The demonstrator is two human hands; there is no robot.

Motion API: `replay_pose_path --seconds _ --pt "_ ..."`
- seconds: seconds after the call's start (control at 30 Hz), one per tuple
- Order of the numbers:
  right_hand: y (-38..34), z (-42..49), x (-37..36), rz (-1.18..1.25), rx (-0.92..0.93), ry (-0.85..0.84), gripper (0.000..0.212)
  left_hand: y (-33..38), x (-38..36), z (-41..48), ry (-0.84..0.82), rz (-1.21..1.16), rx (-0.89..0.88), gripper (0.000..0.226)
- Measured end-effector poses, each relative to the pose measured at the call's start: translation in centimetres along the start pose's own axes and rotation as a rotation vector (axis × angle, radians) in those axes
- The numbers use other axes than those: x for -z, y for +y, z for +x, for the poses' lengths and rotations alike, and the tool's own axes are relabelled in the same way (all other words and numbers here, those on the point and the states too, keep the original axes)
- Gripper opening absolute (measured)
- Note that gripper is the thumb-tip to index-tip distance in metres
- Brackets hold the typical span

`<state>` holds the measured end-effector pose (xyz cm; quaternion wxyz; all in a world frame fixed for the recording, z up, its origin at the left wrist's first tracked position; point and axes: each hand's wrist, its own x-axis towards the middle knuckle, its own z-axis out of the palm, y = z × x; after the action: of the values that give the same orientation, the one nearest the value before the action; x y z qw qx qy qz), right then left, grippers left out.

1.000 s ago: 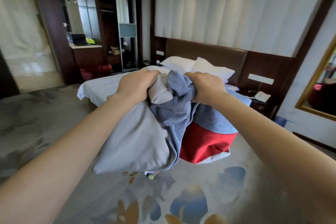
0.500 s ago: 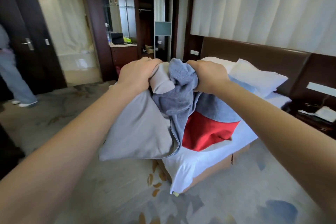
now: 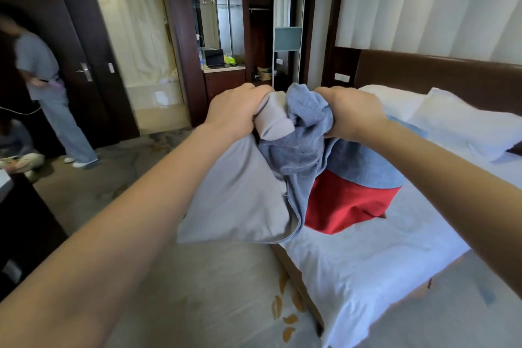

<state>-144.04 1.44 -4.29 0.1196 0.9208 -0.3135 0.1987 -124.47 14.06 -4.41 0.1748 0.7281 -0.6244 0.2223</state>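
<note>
Bundle of clothes [image 3: 282, 178], held at frame centre.
Grey, blue and red fabric is gripped by left hand [image 3: 234, 113] and right hand [image 3: 347, 113], above the bed [image 3: 381, 263].

Found no words, numbers, labels or signs clear enough to read on the bundle of clothes [image 3: 296, 167], nor anywhere else in the room.
</note>
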Motion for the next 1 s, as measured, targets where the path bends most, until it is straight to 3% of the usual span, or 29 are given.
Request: replay_pose_path --seconds 0.43,1.0 --pt "-1.1 19.7 -7.8 -0.001 -0.015 -0.023 0.043 -15.4 -7.7 13.9 0.028 0.007 -0.008 0.053" --pt "10.1 42.3 -20.2 -0.065 -0.059 0.02 0.045 -24.4 -23.0 37.0 0.015 -0.034 -0.034 0.053"
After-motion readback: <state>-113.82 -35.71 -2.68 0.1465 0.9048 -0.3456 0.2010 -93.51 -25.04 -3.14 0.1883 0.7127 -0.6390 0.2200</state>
